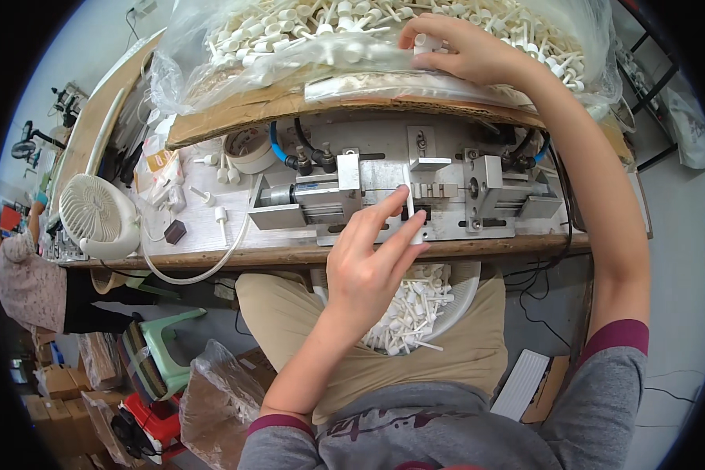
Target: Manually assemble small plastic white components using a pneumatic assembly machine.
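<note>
My left hand is at the middle of a metal clamping fixture, its fingers closed on a slim white plastic stick held upright in front of the small centre block. At the far side, my right hand reaches over the cardboard edge into a heap of white capped plastic sticks. Its thumb and fingers pinch one white plastic cap; whether a stem is attached is hidden. The heap lies in a clear plastic bag.
A basin of white sticks sits between my legs. On the bench's left stand a small white fan, a tape roll and loose capped pieces. Air hoses join the fixture. A co-worker is at far left.
</note>
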The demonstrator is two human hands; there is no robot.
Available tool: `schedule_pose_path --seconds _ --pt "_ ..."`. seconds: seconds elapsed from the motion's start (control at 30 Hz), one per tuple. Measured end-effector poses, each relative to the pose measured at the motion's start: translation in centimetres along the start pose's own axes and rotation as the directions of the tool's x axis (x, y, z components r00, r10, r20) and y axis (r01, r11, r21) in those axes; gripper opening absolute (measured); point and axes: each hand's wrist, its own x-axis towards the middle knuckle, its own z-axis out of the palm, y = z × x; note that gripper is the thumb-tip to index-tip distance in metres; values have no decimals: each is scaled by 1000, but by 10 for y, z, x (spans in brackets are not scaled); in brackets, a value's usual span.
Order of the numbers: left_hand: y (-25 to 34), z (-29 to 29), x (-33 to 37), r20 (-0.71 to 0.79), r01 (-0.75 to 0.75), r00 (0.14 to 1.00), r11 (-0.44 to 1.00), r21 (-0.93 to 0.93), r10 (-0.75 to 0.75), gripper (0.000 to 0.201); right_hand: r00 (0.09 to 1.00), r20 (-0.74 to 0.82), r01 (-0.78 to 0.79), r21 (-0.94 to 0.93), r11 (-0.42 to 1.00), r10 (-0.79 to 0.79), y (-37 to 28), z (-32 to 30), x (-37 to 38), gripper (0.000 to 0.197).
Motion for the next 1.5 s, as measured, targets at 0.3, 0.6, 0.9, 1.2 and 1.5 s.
schedule_pose_path --seconds 0.3,0.6,0.9,1.2,1.5 --pt "9 10 10 215 -102 976 951 293 38 28 811 381 -420 -149 895 444 -30 -55 5 36" --pt "11 5 19 294 -74 956 956 285 -14 28 926 140 -298 -303 905 352 -30 -39 15 27" --pt "5 3 17 288 -52 957 968 244 -21 31 808 -500 -284 131 950 311 -64 -54 -46 30" --pt "26 -19 31 37 258 960 828 -498 -277 42 638 -768 200 88 976 -61 -157 26 -110 28" --pt "17 -30 20 200 249 966 788 -563 -163 36 795 -493 172 741 649 352 -183 62 -150 19"
